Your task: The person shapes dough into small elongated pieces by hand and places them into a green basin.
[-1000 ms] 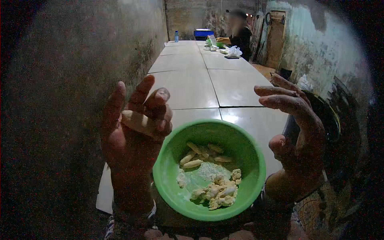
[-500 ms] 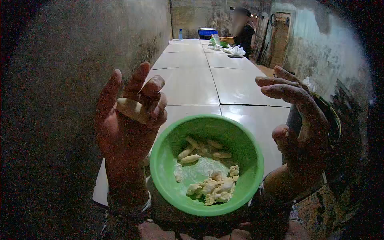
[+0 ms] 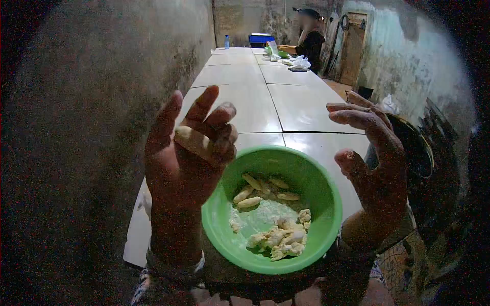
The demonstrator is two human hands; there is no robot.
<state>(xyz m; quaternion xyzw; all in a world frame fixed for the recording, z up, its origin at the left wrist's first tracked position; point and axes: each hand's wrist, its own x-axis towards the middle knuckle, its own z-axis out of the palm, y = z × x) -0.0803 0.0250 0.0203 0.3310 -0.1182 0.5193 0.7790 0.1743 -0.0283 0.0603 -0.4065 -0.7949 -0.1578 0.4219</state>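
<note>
My left hand (image 3: 184, 173) is raised over the left side of a green plastic bowl (image 3: 333, 209). Its curled fingers hold a pale, finger-shaped roll of dough (image 3: 192, 141) against the palm. To the right of the bowl, my right hand (image 3: 380, 148) is up with thumb and fingers apart, holding nothing. Several small dough rolls (image 3: 248, 202) lie in the far part of the bowl. White flour (image 3: 263, 214) dusts its bottom. Nearer to me sits a crumbly heap of torn dough (image 3: 280, 239).
A long white-tiled table (image 3: 235, 71) stretches away, with a rough wall (image 3: 112, 92) on the left. At the far end are a person in dark clothes (image 3: 311, 46), white plastic bags (image 3: 300, 62), a blue crate (image 3: 261, 38) and a bottle (image 3: 226, 42). A dark round container (image 3: 408, 143) stands at right.
My left hand, still holding the dough roll, has come rightward and now overlaps the bowl's left rim. My right hand has shifted slightly left. The bowl sits a little further right in view.
</note>
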